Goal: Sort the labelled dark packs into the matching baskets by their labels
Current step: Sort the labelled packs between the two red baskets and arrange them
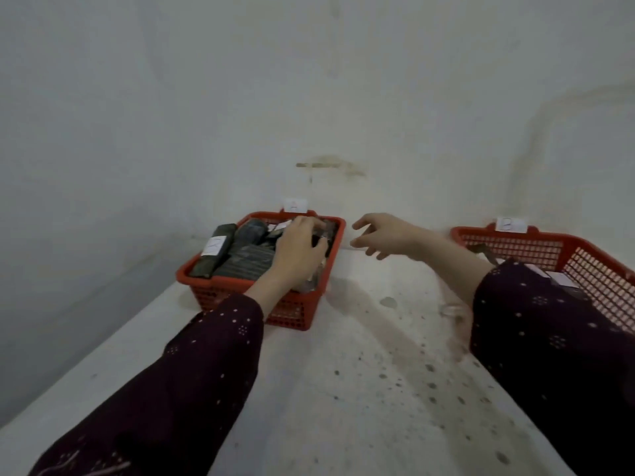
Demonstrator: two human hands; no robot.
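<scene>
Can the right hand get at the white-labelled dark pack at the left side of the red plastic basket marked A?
Probably not directly: the left hand lies inside the red plastic basket, between the open right hand and the white-labelled dark pack.

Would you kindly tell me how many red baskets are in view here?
2. Basket A stands left of centre, holding dark packs, with the left hand in it. Basket B sits at the right edge, partly hidden behind the right sleeve.
</scene>
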